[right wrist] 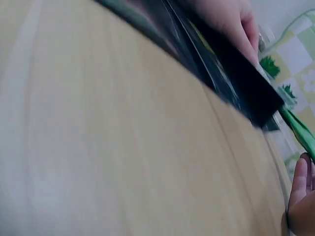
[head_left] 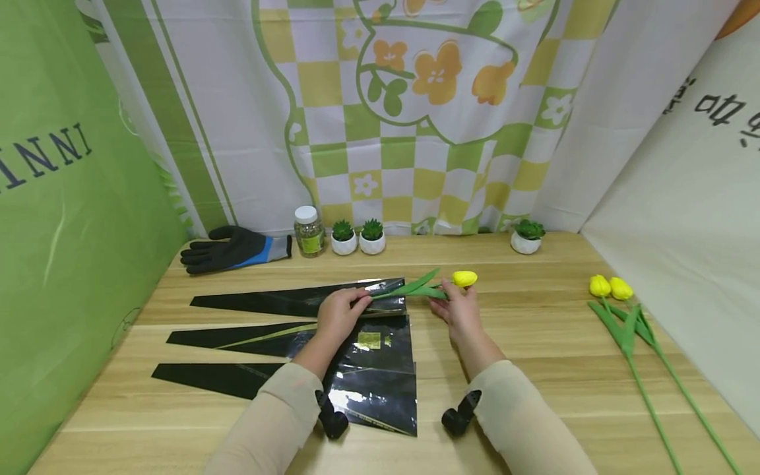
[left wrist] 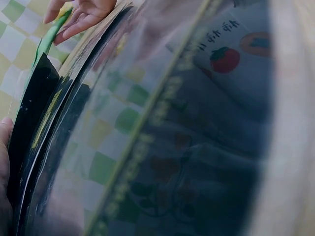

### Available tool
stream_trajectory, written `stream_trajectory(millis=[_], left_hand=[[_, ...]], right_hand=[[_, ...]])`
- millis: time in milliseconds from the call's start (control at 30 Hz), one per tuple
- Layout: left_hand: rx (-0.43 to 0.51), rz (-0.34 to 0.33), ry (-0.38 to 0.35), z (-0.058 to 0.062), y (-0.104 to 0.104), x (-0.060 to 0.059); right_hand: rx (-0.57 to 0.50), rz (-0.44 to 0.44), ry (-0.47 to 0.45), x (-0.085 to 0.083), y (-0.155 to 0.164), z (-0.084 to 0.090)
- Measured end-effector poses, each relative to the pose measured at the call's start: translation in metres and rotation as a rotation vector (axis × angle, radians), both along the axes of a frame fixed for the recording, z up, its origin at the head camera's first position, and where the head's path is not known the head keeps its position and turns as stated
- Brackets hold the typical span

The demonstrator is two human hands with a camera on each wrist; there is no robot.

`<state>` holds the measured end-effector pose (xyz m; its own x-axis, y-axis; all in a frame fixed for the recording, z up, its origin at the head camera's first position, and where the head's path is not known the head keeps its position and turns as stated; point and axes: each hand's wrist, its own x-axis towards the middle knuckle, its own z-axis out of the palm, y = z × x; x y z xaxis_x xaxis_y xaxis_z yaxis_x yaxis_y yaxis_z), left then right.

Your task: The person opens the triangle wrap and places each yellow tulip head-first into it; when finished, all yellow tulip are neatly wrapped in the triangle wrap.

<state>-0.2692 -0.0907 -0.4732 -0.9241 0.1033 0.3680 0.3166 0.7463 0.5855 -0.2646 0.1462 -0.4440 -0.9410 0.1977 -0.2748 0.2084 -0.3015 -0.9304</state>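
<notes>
Mid-table, the left hand presses the top black wrapping sleeve with fingers curled over its edge; the right hand pinches the yellow tulip by its stem.

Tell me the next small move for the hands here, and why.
Probably the right hand should slide the yellow tulip further into the top black wrapping sleeve. The left hand grips the sleeve's wide end where the stem enters, yet the leaves and bloom lie outside on the wooden table.
</notes>
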Motion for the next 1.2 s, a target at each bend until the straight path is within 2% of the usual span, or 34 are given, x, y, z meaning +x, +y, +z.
stream_trajectory(millis=[167,267,367,533,700,900,1067,1200], left_hand=[[0.001,0.002,-0.004,0.000,-0.001,0.000],[-0.005,0.003,0.008,0.000,-0.001,0.000],[-0.003,0.003,0.008,0.000,0.000,0.000],[0.003,0.001,-0.014,0.000,0.001,0.000],[-0.002,-0.004,-0.015,0.000,0.001,0.000],[-0.015,-0.006,-0.011,-0.001,0.001,-0.002],[-0.027,-0.008,-0.002,0.001,0.002,-0.002],[-0.027,-0.013,0.015,0.004,0.003,0.000]], right_hand=[[0.116,0.040,0.041,-0.001,0.017,0.000],[0.136,0.070,0.055,-0.001,0.028,0.002],[0.108,0.110,0.060,-0.002,0.038,0.006],[0.118,0.200,0.036,-0.002,0.054,0.012],[0.235,0.281,0.008,-0.005,0.064,0.012],[0.388,0.274,-0.001,-0.010,0.061,0.010],[0.355,0.256,0.034,-0.014,0.050,0.008],[0.364,0.279,0.062,-0.018,0.039,0.006]])
